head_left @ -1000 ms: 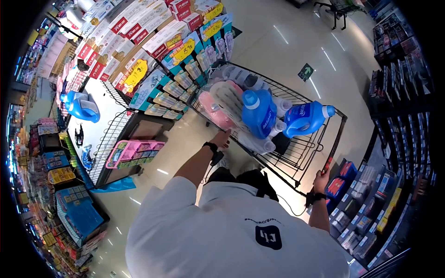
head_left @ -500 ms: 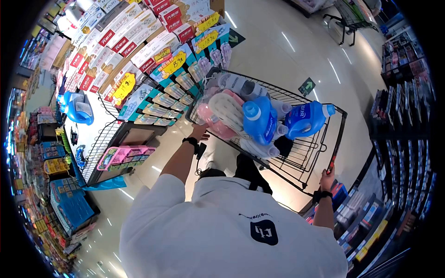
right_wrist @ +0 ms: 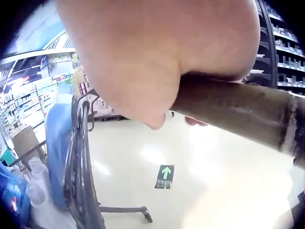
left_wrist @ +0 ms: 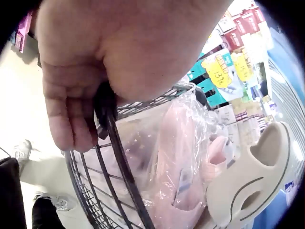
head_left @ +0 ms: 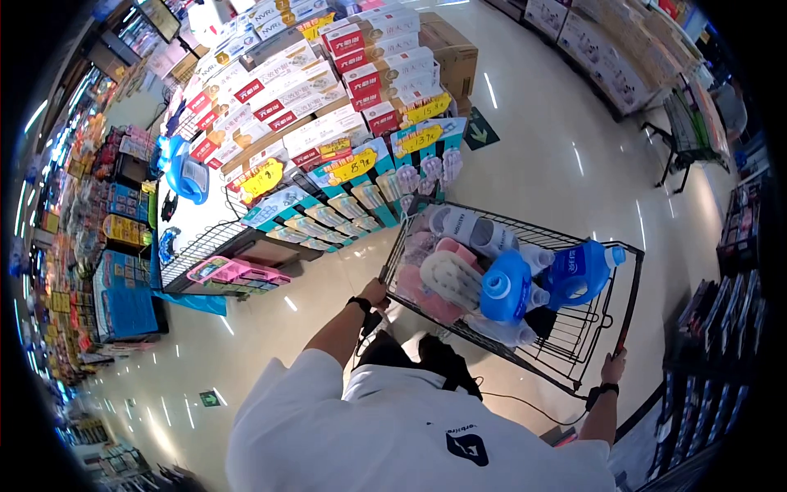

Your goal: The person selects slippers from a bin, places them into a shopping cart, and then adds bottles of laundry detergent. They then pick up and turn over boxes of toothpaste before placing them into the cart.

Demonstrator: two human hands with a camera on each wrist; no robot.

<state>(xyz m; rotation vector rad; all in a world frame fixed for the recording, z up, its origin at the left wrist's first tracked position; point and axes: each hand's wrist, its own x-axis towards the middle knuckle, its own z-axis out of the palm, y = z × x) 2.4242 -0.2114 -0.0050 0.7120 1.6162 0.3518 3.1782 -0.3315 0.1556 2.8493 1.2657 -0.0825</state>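
A wire shopping cart [head_left: 566, 344] stands in front of me. My left hand [head_left: 375, 293] hooks its fingers [left_wrist: 81, 129] over the dark rim of its near side, close to the far corner. My right hand [head_left: 612, 366] grips the handle [right_wrist: 228, 107], its fingers curled round the bar. Inside the cart lie pink slippers [left_wrist: 178, 162] in clear plastic and a white slipper [left_wrist: 248, 176]. Beside them are two blue detergent jugs [head_left: 506, 287], with pale bottles partly hidden around them. A grey-and-white wrapped item [head_left: 475, 230] rests along the far side.
Just beyond the cart's left end stands a display of stacked boxes [head_left: 320, 123] with yellow price tags. Another blue jug [head_left: 182, 170] sits on a white surface at left. Dark shelving [head_left: 713, 328] rises at right. A second cart [head_left: 689, 123] stands farther off on the shiny floor.
The view has swung left, so the cart and display appear farther right. My left hand has moved from beside the cart onto its rim. My right hand stays on the handle.
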